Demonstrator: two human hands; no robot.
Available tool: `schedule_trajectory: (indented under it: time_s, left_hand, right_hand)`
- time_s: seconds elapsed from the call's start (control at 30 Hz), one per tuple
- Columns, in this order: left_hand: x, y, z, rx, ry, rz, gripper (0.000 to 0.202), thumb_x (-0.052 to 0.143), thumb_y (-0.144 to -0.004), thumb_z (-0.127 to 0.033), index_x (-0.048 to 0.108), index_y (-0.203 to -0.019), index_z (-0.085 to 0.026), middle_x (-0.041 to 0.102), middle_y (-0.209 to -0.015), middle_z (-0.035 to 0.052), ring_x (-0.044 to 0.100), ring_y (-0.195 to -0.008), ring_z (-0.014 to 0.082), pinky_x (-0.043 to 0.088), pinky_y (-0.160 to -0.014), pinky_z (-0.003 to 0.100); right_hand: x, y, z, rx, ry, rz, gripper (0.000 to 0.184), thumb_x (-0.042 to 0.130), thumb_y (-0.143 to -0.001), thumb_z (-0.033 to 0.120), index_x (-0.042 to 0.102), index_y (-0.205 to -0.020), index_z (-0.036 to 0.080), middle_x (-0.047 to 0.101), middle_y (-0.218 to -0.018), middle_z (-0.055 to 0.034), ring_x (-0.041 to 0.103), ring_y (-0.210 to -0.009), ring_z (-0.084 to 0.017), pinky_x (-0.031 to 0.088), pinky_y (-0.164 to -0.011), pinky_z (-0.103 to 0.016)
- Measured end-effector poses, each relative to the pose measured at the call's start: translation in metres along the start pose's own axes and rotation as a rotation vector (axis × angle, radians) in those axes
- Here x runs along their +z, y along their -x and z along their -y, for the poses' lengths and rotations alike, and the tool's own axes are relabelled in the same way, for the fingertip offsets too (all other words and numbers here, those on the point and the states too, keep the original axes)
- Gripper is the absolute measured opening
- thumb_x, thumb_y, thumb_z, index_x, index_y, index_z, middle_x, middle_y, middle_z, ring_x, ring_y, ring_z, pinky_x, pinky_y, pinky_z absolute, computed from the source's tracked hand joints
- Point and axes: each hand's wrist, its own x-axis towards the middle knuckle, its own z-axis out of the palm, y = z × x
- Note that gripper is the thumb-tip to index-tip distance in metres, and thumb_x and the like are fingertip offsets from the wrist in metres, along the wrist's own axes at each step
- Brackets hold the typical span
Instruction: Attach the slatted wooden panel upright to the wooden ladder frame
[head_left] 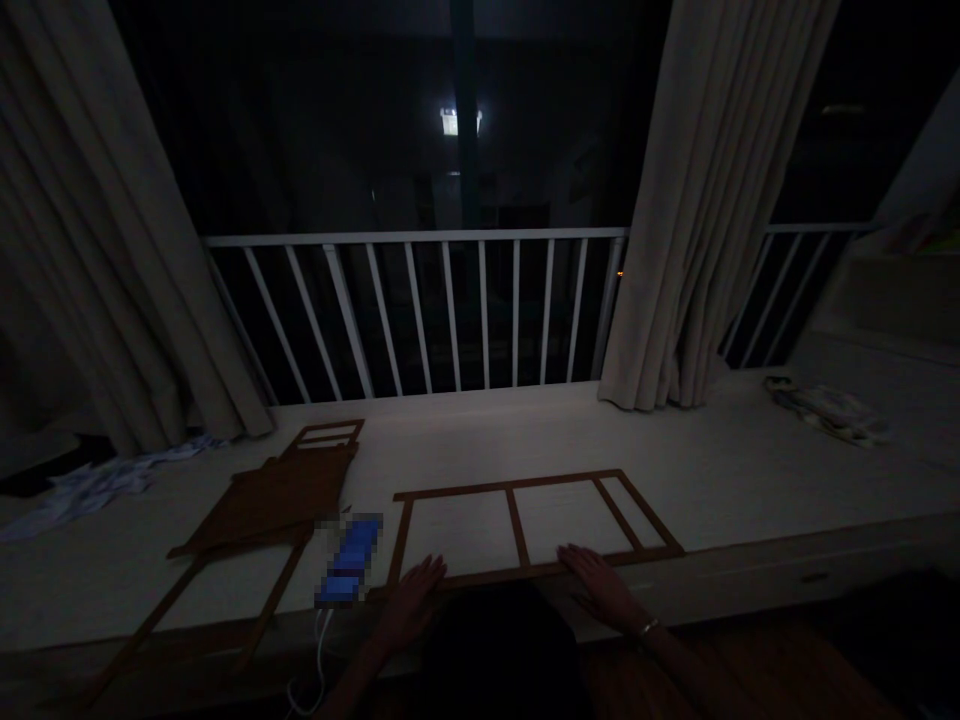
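Observation:
A brown wooden frame (517, 525) with two crossbars lies flat on the pale ledge in front of me. My left hand (412, 600) rests on its near rail, close to the left corner, fingers stretched out. Farther right along that rail lies my right hand (596, 580), its fingers also extended over the wood; a thin bracelet circles that wrist. Neither hand appears closed around the rail, though the thumbs are hard to make out in the dim light. To the left is another brown wooden piece (277, 495), with a solid panel and slim legs reaching past the ledge's edge.
A pixelated blue phone-like object (349, 560) with a white cable (321, 650) lies left of the frame. Crumpled cloth (829, 412) is at right, whitish material (97, 490) at far left. Curtains (690, 200) and a white railing (420, 238) stand behind the ledge (480, 435).

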Motion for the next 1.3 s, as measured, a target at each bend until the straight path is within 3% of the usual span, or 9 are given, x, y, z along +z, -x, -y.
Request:
schedule_trajectory:
  time_s: [0.2, 0.33, 0.5, 0.73, 0.87, 1.07, 1.3]
  left_hand:
    - [0.021, 0.024, 0.025, -0.075, -0.015, -0.136, 0.044, 0.032, -0.082, -0.019, 0.037, -0.125, -0.024, 0.039, -0.131, 0.0025, 0.034, -0.120, 0.0153, 0.035, -0.097, 0.032]
    - [0.028, 0.031, 0.030, -0.105, 0.017, -0.141, 0.041, 0.031, -0.081, -0.016, 0.046, -0.118, -0.022, 0.047, -0.124, 0.0048, 0.040, -0.116, 0.0161, 0.037, -0.096, 0.032]
    - [0.012, 0.030, 0.022, -0.177, 0.078, -0.056, 0.052, 0.033, -0.072, -0.006, 0.047, -0.117, -0.026, 0.048, -0.123, 0.0030, 0.041, -0.115, 0.0172, 0.037, -0.095, 0.035]
    - [-0.014, 0.026, 0.024, -0.256, 0.104, 0.030, 0.061, 0.037, -0.063, 0.000, 0.046, -0.118, -0.026, 0.049, -0.121, 0.0032, 0.043, -0.113, 0.0188, 0.036, -0.095, 0.035]
    - [-0.042, 0.021, 0.022, -0.182, 0.051, -0.041, 0.063, 0.035, -0.063, 0.002, 0.043, -0.120, -0.023, 0.048, -0.121, 0.0054, 0.040, -0.114, 0.0191, 0.034, -0.095, 0.038]
    - [-0.106, 0.006, 0.005, -0.131, -0.081, -0.172, 0.053, 0.032, -0.070, -0.001, 0.045, -0.117, -0.022, 0.053, -0.111, 0.0081, 0.045, -0.105, 0.0201, 0.036, -0.089, 0.039]
    - [-0.164, -0.015, -0.004, -0.101, -0.144, -0.154, 0.044, 0.039, -0.071, -0.002, 0.048, -0.111, -0.020, 0.056, -0.103, 0.0065, 0.047, -0.096, 0.0185, 0.032, -0.086, 0.035]
  right_hand:
    - [0.010, 0.032, -0.041, 0.143, 0.096, -0.066, 0.055, 0.040, -0.077, 0.027, 0.029, -0.130, 0.024, 0.038, -0.131, -0.0056, 0.035, -0.118, -0.024, 0.026, -0.096, -0.043]
    - [0.012, 0.044, -0.056, 0.212, 0.127, -0.118, 0.046, 0.035, -0.078, 0.023, 0.040, -0.123, 0.027, 0.048, -0.122, -0.0053, 0.043, -0.110, -0.024, 0.029, -0.092, -0.043]
    - [0.004, 0.043, -0.053, 0.254, 0.226, -0.190, 0.040, 0.036, -0.076, 0.015, 0.052, -0.111, 0.025, 0.055, -0.111, -0.0083, 0.048, -0.103, -0.025, 0.031, -0.087, -0.040]
    - [-0.035, 0.037, -0.043, 0.108, 0.399, -0.214, 0.040, 0.039, -0.073, 0.006, 0.052, -0.107, 0.023, 0.058, -0.102, -0.0059, 0.051, -0.096, -0.020, 0.031, -0.086, -0.036]
    - [-0.066, 0.035, -0.044, 0.061, 0.445, -0.252, 0.043, 0.038, -0.073, 0.007, 0.048, -0.112, 0.022, 0.056, -0.108, -0.0071, 0.049, -0.098, -0.021, 0.031, -0.085, -0.038]
    - [-0.110, 0.026, -0.041, 0.054, 0.452, -0.374, 0.036, 0.038, -0.078, 0.014, 0.049, -0.112, 0.020, 0.057, -0.106, -0.0083, 0.048, -0.099, -0.021, 0.032, -0.082, -0.036]
    - [-0.163, 0.002, -0.032, 0.030, 0.341, -0.446, 0.026, 0.037, -0.084, 0.026, 0.051, -0.106, 0.021, 0.059, -0.099, -0.0059, 0.052, -0.093, -0.018, 0.034, -0.081, -0.034]
